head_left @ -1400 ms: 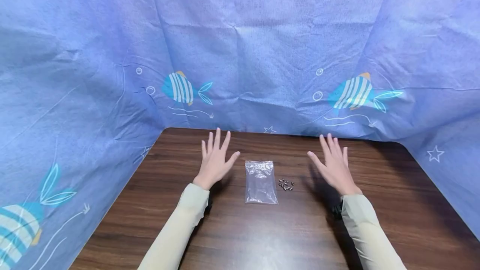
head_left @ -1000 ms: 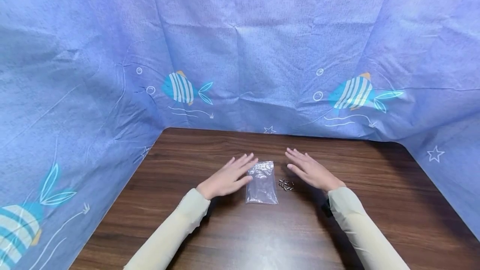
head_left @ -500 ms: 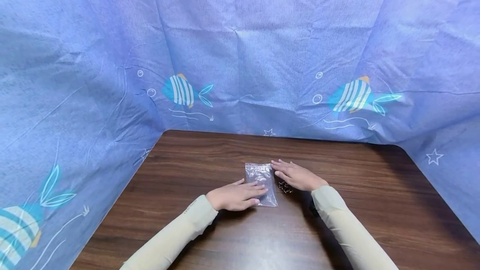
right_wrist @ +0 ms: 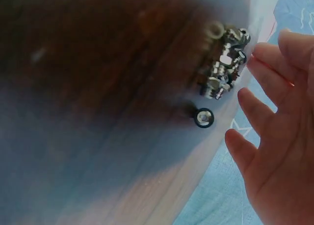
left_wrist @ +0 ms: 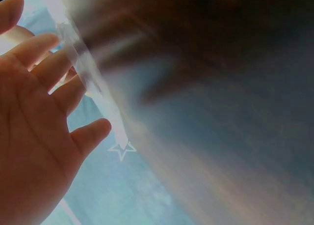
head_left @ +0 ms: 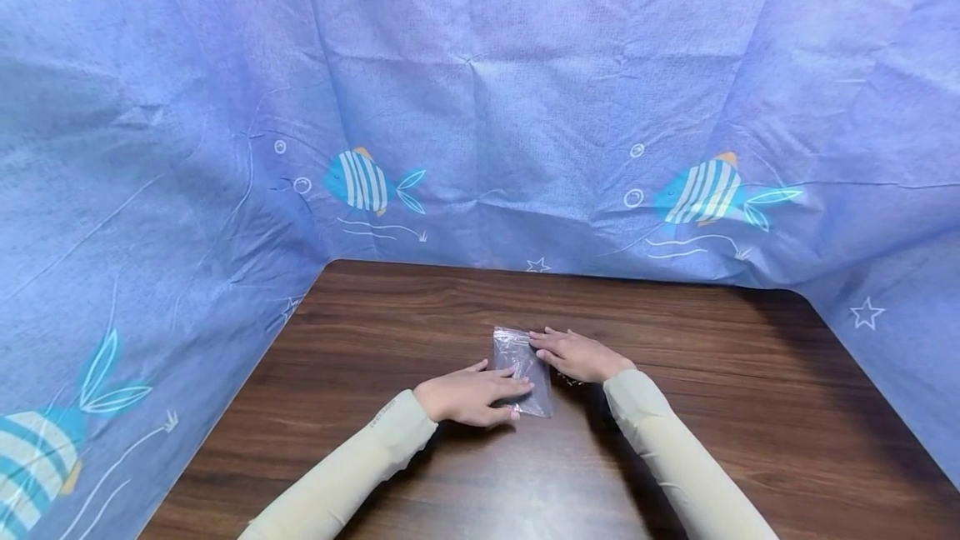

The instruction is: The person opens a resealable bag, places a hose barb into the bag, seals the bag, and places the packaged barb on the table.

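A clear zip-top plastic bag (head_left: 512, 350) lies flat on the table. My left hand (head_left: 470, 397) rests its extended fingers on the bag's left and lower part; in the left wrist view the bag's clear plastic (left_wrist: 91, 76) shows at those fingertips. My right hand (head_left: 579, 357) touches the upper right edge of the bag, its fingers fairly straight. Below that palm sits a small heap of shiny metal parts (right_wrist: 224, 63), mostly hidden in the head view. One round part with a dark rim (right_wrist: 204, 118) lies apart from the heap.
The dark wood-grain table (head_left: 405, 298) has rounded far corners. A blue cloth with fish drawings (head_left: 480, 123) hangs behind it and along its sides. Light reflects off the tabletop near the front.
Both hands have come down and inward from above the table. The left now lies on the bag, the right reaches its upper right edge. The bag has shifted and turned slightly.
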`<action>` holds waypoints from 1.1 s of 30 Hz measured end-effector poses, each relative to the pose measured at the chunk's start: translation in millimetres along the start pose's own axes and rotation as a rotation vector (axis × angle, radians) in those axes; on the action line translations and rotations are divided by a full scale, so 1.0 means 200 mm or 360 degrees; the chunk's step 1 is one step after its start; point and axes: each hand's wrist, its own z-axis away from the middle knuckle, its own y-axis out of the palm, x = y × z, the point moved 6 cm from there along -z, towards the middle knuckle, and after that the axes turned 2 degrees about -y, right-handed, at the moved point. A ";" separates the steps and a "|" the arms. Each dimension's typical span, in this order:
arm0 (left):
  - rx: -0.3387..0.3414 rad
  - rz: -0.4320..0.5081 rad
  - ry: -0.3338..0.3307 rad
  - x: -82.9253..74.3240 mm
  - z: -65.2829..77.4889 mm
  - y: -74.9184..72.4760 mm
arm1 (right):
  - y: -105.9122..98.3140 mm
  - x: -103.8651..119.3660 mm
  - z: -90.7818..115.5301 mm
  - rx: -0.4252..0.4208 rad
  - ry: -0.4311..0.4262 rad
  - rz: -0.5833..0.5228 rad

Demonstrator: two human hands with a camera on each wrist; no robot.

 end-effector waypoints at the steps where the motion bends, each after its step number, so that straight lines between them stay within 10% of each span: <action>1: 0.0003 0.0005 0.0000 0.00 0.00 0.00 | 0.00 0.00 0.00 0.0004 0.0009 -0.0002; 33: -0.0055 0.0144 -0.0174 0.17 0.05 -0.07 | -0.01 0.02 0.10 0.0011 0.0053 0.0073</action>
